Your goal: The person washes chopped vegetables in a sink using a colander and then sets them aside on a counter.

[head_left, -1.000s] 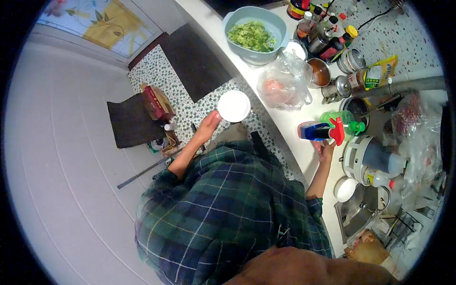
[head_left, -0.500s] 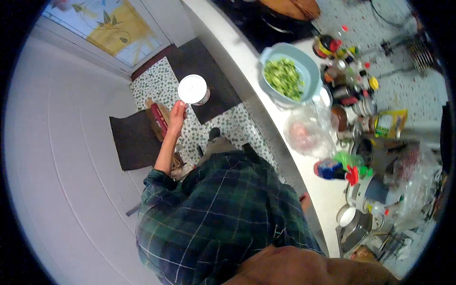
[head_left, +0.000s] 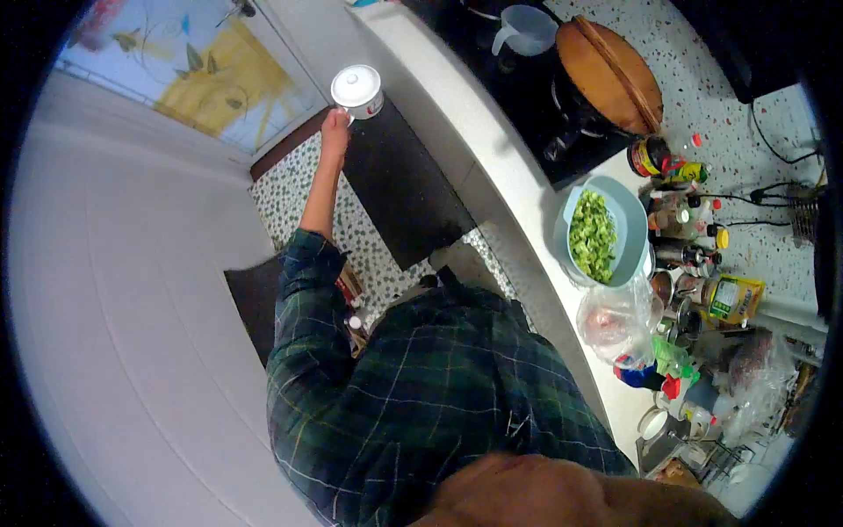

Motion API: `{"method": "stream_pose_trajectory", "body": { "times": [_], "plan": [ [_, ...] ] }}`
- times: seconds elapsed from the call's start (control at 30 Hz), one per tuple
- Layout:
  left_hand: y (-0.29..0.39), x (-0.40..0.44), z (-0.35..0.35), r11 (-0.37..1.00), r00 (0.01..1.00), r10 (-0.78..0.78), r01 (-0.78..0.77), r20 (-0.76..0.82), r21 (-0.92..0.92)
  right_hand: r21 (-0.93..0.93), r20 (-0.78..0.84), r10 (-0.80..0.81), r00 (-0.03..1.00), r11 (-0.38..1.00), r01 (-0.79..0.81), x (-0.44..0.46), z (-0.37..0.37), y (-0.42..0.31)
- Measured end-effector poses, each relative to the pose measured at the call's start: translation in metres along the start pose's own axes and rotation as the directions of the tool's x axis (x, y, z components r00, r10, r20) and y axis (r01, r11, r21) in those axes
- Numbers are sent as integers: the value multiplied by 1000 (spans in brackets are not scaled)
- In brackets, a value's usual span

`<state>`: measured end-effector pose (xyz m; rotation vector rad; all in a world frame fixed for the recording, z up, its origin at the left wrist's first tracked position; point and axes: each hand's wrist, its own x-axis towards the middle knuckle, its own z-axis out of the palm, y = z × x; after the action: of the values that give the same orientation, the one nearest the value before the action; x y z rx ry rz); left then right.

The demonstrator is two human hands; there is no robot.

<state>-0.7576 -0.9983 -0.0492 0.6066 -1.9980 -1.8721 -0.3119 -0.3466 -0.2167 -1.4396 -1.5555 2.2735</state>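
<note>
Left of the white desk [head_left: 509,167]: left hand [head_left: 335,132] held out, grip closed on the handle of a white lidded mug [head_left: 357,90], mug in the air, lid on. Right hand hidden, can't tell its grip. On desk: blue basin [head_left: 628,224] with chopped greens [head_left: 593,237], plastic bag [head_left: 614,318] just beside it.

Cool, middling indoor light fills the frame, with a bright pane in the door [head_left: 189,66] at upper left. The wall [head_left: 132,263] along the left is an even, pale lilac-grey. The bench [head_left: 518,180] is bright on top, its front shaded. The mug [head_left: 358,88] has a nearly washed-out top; the bag [head_left: 615,316] glints. The shirt [head_left: 430,378] loses detail in its folds. Wide-lens distortion curves straight lines, black surrounds the corners, and the bottles [head_left: 689,255] at right look soft.
</note>
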Motion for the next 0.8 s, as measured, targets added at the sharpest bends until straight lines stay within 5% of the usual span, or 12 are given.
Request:
{"method": "stream_pose_trajectory", "body": {
  "times": [0.07, 0.17, 0.23, 0.37, 0.43, 0.47, 0.5, 0.53, 0.63, 0.7, 0.73, 0.8],
  "plan": [
    [-12, 62, 10, 1000, 999, -19, 18, -36, -9, 26, -10, 8, 1000, 1000, -8, 3, 31, 10],
    [-32, 138, 20, 970, 977, 214, -211, -10, 119, 53, -26, 10, 1000, 999, -9, 7, 69, 20],
    [-28, 175, 35, 999, 999, -25, 26, -40, 37, 69, -55, 12, 998, 998, -8, 2, 94, 25],
    [-68, 268, 56, 991, 998, -29, 36, -53, 125, 96, -92, -17, 996, 995, 26, -2, 152, 24],
    [-103, 318, 67, 945, 964, 266, -257, -21, 202, 97, -115, -26, 993, 995, 38, -13, 182, 21],
    [-65, 308, 81, 999, 997, -35, 37, -65, 22, 101, -122, -40, 992, 994, 53, -16, 188, 23],
    [-76, 325, 84, 999, 998, -43, 44, -51, 15, 102, -128, -54, 990, 993, 67, -14, 196, 30],
    [-92, 355, 84, 951, 978, 205, -192, -29, 241, 109, -141, -69, 988, 990, 85, -22, 210, 33],
    [-121, 422, 101, 994, 1000, 4, -6, 20, 109, 128, -178, -121, 977, 981, 145, -43, 248, 44],
    [-138, 447, 104, 933, 959, 281, -262, -45, 248, 131, -224, -110, 968, 981, 141, -61, 270, 62],
    [-131, 451, 110, 997, 1000, -5, 7, 20, -77, 140, -229, -95, 969, 982, 130, -68, 292, 64],
    [-135, 475, 111, 981, 983, -165, 172, 83, -90, 157, -238, -31, 971, 985, 70, -89, 315, 84]
  ]
}}
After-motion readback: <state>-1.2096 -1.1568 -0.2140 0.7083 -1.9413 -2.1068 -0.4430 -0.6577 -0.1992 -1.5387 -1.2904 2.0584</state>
